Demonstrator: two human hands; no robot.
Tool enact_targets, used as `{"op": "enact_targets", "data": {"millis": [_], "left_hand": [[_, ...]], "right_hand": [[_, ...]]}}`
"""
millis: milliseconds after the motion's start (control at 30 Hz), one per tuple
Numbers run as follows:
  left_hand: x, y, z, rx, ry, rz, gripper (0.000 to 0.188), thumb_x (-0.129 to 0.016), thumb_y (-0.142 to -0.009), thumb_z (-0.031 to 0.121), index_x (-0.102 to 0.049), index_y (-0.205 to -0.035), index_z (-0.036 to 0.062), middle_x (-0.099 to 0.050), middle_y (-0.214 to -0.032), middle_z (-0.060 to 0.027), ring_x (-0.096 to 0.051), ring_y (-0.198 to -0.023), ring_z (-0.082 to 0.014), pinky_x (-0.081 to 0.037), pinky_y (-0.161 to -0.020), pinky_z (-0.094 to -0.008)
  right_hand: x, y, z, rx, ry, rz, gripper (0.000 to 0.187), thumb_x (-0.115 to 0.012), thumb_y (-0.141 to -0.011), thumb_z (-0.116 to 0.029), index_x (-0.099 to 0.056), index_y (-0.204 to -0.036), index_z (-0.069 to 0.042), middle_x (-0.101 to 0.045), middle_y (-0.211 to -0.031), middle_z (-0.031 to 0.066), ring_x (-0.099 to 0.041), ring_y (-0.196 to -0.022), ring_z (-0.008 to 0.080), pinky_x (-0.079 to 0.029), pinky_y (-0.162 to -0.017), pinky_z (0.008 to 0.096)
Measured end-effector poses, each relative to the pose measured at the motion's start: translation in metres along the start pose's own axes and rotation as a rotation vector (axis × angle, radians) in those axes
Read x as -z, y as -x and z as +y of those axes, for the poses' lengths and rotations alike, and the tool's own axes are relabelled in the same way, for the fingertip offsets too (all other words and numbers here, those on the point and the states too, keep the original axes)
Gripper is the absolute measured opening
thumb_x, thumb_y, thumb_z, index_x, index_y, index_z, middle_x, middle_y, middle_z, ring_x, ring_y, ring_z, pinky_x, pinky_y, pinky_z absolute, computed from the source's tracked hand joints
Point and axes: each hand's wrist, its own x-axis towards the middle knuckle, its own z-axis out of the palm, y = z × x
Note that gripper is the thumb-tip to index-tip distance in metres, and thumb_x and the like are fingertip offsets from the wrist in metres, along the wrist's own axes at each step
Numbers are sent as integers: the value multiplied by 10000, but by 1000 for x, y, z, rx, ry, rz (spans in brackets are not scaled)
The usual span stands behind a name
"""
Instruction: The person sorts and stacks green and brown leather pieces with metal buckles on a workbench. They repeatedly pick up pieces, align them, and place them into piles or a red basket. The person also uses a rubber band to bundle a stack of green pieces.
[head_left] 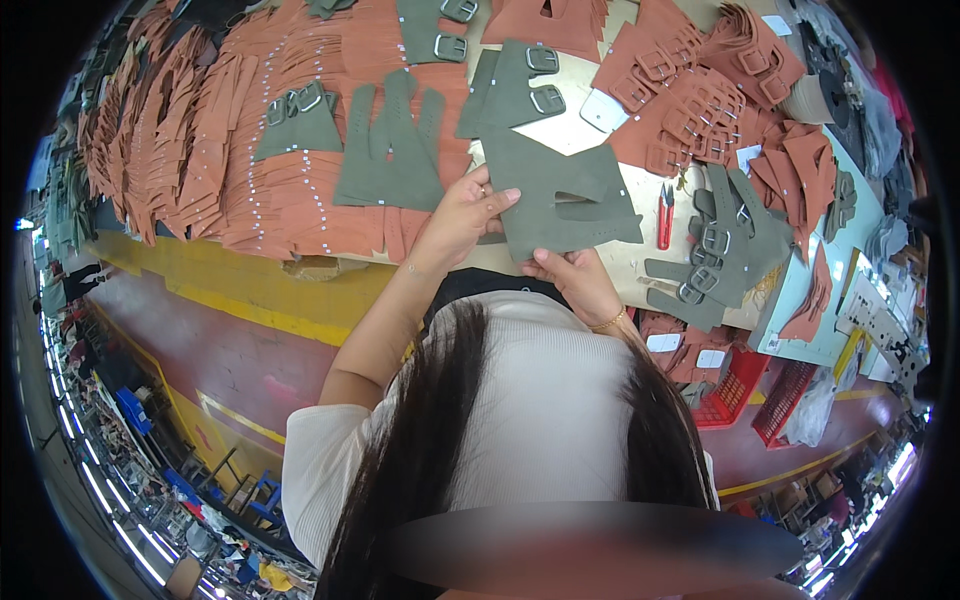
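Pinching an unbuckled panel (545, 180), left hand (464, 217) and right hand (580, 284) seemed mid-job; buckled pieces (738, 258) lay right, a strap piece (398, 172) left.

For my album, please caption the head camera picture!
Left hand and right hand hold a green piece near orange pieces.

Bright centre, soft shadows, bent fisheye edges, black corners

No writing or number here is legible.
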Motion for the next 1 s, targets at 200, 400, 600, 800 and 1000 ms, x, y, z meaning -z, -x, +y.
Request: {"op": "enact_targets", "data": {"millis": [200,400,600,800,1000], "left_hand": [[-5,-27,39,-63,-51,-84,280,-615,-899,119,-535,-1147,17,-644,-1042,-74,-651,-885,-137,-570,-715,-294],[-46,-94,85,-216,-95,-352,238,-636,-889,144,-557,-1072,14,-661,-965,-73,-661,-795,-139,-568,-688,-292],[-85,-208,75,-250,-239,-253,239,-653,-883,208,-582,-1001,13,-660,-904,-68,-656,-747,-150,-557,-658,-279],[-70,-266,38,-213,-1114,-88,438,-699,-806,402,-571,-896,-8,-618,-735,-111,-591,-542,-155,-470,-440,-300],[-48,-190,46,-252,-1129,-23,467,-668,-841,345,-544,-1122,-6,-525,-647,-39,-482,-466,-93,-361,-384,-241]], "right_hand": [[17,1,-8,14,79,-15,168,-587,-923,-125,-530,-1040,-19,-630,-1059,100,-615,-987,161,-494,-874,278],[27,-2,-16,124,141,4,187,-612,-910,-150,-541,-1027,-23,-631,-1058,96,-604,-966,137,-482,-868,280],[39,11,-25,213,168,73,199,-602,-917,-154,-542,-1056,-26,-628,-1072,79,-601,-981,142,-471,-882,283],[97,62,-46,458,606,554,190,-634,-865,-134,-597,-1022,-33,-632,-901,51,-598,-794,143,-482,-741,285],[192,128,-74,500,1258,1381,203,-608,-839,-82,-626,-1036,-33,-657,-938,129,-641,-842,268,-494,-764,331]]}}
